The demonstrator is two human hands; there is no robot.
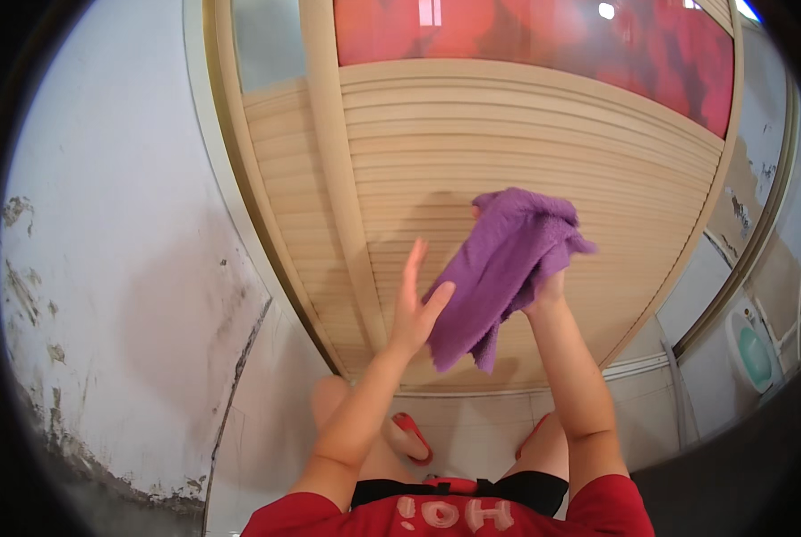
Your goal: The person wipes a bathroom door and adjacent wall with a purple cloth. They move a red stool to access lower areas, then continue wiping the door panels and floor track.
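A purple fluffy cloth hangs in loose folds over my right hand, whose fingers are mostly hidden behind it. Beside the cloth's left edge, my left hand is raised with thumb and fingers apart, holding nothing; whether its thumb touches the cloth is unclear. Both hands are in front of a beige slatted sliding door panel, with a glossy red patterned panel above the slats.
A white wall with peeling patches stands at the left. A second slatted panel adjoins the door. At the right is a white basin with a green inside. Red slippers are on the tiled floor.
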